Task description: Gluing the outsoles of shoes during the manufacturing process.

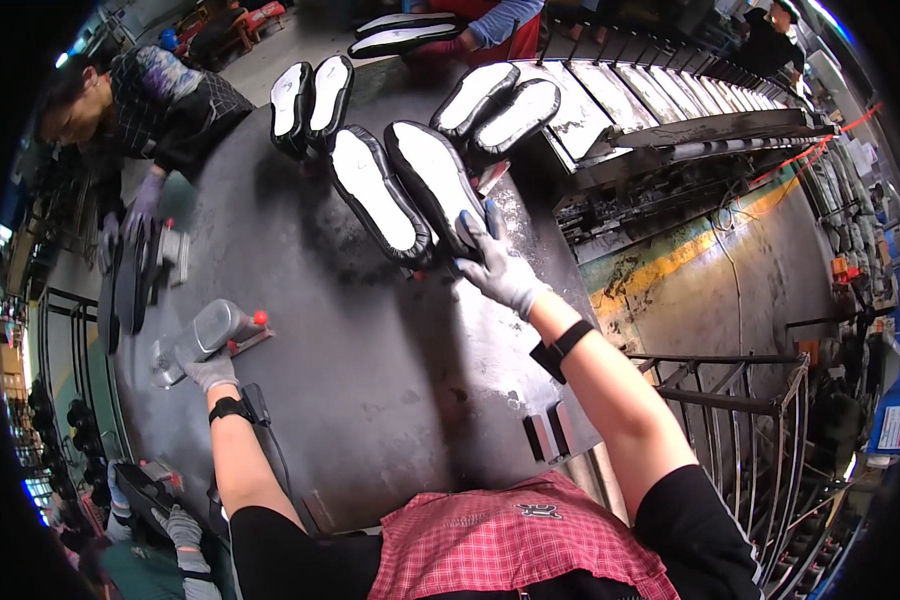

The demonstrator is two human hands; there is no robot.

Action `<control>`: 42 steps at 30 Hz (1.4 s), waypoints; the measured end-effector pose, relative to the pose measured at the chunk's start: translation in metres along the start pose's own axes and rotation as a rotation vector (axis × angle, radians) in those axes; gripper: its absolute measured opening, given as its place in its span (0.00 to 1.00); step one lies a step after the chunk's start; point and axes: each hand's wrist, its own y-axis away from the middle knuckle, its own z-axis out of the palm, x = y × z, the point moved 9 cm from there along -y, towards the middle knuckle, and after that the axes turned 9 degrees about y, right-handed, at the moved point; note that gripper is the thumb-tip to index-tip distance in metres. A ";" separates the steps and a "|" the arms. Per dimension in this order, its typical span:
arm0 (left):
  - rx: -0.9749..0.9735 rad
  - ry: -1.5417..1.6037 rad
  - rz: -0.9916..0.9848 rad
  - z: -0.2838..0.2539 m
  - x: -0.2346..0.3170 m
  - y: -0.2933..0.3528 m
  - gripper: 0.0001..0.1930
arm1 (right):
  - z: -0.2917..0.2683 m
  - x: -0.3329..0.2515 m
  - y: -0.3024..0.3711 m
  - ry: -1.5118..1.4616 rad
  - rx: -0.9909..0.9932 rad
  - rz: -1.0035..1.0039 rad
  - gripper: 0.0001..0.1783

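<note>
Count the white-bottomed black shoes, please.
8: left pair, middle pair and right pair toward the far side of the table; top pair by a co-worker's sleeve. Others may be hidden.

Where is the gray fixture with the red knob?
In the head view, the gray fixture is on the left of the table, right at the person's left grip.

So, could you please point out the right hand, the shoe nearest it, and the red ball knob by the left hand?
Right hand (500, 268): head view, its gloved back.
Shoe (431, 170): head view, its white underside.
Red ball knob (260, 317): head view, its round middle.
</note>
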 end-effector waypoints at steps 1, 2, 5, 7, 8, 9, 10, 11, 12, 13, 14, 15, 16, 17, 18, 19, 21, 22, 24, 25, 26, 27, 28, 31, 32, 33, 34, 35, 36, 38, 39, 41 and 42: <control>-0.025 -0.039 -0.048 0.008 -0.013 0.009 0.35 | 0.001 0.006 -0.005 0.044 0.021 0.025 0.46; -0.081 -0.098 -0.041 0.003 -0.008 0.015 0.35 | -0.004 -0.010 -0.004 0.326 0.079 0.026 0.48; -0.121 -0.168 -0.064 -0.019 -0.025 0.057 0.36 | -0.016 -0.066 0.036 0.295 0.184 -0.043 0.48; -0.157 -0.255 -0.138 -0.015 -0.067 0.114 0.35 | -0.003 -0.112 0.073 0.234 0.116 -0.347 0.48; -0.215 -0.248 -0.231 -0.006 -0.092 0.150 0.35 | 0.013 -0.130 0.094 0.212 0.028 -0.414 0.49; -0.269 -0.244 -0.328 0.000 -0.115 0.186 0.35 | 0.029 -0.146 0.113 0.188 -0.064 -0.476 0.50; -0.300 -0.200 -0.487 -0.003 -0.137 0.216 0.35 | 0.039 -0.159 0.126 0.160 -0.119 -0.477 0.52; -0.334 -0.151 -0.665 -0.007 -0.167 0.244 0.35 | 0.043 -0.165 0.136 0.146 -0.171 -0.463 0.54; -0.353 -0.164 -0.688 -0.019 -0.187 0.257 0.34 | 0.042 -0.168 0.140 0.204 -0.192 -0.405 0.55; -0.378 -0.180 -0.727 -0.029 -0.212 0.276 0.34 | 0.036 -0.165 0.143 0.220 -0.181 -0.365 0.55; -0.449 -0.288 -0.713 0.002 -0.229 0.326 0.32 | 0.034 -0.133 0.149 0.275 -0.321 -0.211 0.55; -0.490 -0.301 -0.786 0.005 -0.248 0.343 0.32 | 0.031 -0.108 0.159 0.304 -0.454 -0.065 0.55; -0.505 -0.338 -0.868 0.000 -0.269 0.359 0.33 | 0.010 -0.092 0.170 0.316 -0.367 -0.051 0.51; -0.528 -0.389 -0.958 -0.008 -0.286 0.373 0.33 | -0.004 -0.075 0.181 0.240 -0.251 -0.045 0.45; -0.596 -0.397 -1.097 -0.005 -0.304 0.394 0.32 | -0.009 -0.054 0.195 0.219 -0.158 -0.033 0.43; -0.706 -0.346 -1.206 0.000 -0.315 0.418 0.30 | -0.022 -0.039 0.208 0.204 -0.068 -0.035 0.41; -0.792 -0.415 -1.186 -0.009 -0.339 0.421 0.29 | -0.043 -0.029 0.231 0.132 -0.028 0.027 0.42; -0.880 -0.318 -1.371 -0.010 -0.355 0.418 0.29 | -0.056 -0.030 0.238 0.115 0.091 0.042 0.44; -0.802 -0.514 -1.362 0.008 -0.359 0.461 0.35 | -0.067 -0.016 0.262 0.136 0.135 0.184 0.46; -0.797 -0.516 -1.393 0.011 -0.361 0.466 0.37 | -0.065 -0.012 0.266 0.146 0.053 0.273 0.47; -0.719 -0.540 -1.358 0.010 -0.363 0.454 0.38 | -0.061 -0.016 0.271 0.138 0.041 0.321 0.47; -0.806 -0.615 -1.388 0.016 -0.356 0.483 0.39 | -0.061 -0.011 0.278 0.130 0.025 0.376 0.47; -0.840 -0.605 -1.434 0.019 -0.347 0.497 0.40 | -0.055 -0.011 0.275 0.158 -0.038 0.386 0.51; -0.744 -0.647 -1.385 0.022 -0.334 0.510 0.45 | -0.050 -0.009 0.277 0.206 -0.026 0.305 0.54; -0.651 -0.647 -1.312 0.022 -0.333 0.505 0.36 | -0.043 -0.004 0.282 0.070 -0.161 0.282 0.59; -0.675 -0.669 -1.330 0.017 -0.343 0.515 0.36 | -0.045 -0.001 0.298 -0.013 -0.049 0.294 0.63; -0.748 -0.747 -1.294 -0.002 -0.339 0.514 0.35 | -0.048 0.004 0.322 0.003 0.021 0.282 0.65; -0.820 -0.812 -1.243 -0.017 -0.334 0.514 0.34 | -0.053 0.006 0.348 0.024 0.086 0.255 0.67; -0.894 -0.874 -1.192 -0.033 -0.331 0.517 0.34 | -0.055 0.013 0.380 0.005 0.131 0.259 0.65; -1.051 -0.990 -1.081 -0.061 -0.325 0.525 0.32 | -0.066 0.021 0.465 0.049 0.291 0.269 0.54; -1.132 -1.040 -1.021 -0.074 -0.324 0.533 0.31 | -0.066 0.030 0.512 0.041 0.341 0.285 0.47; -1.308 -1.129 -0.912 -0.103 -0.336 0.567 0.30 | -0.046 0.066 0.624 -0.111 0.089 0.617 0.43; -1.391 -1.166 -0.851 -0.117 -0.347 0.586 0.29 | -0.040 0.075 0.687 -0.105 0.167 0.687 0.41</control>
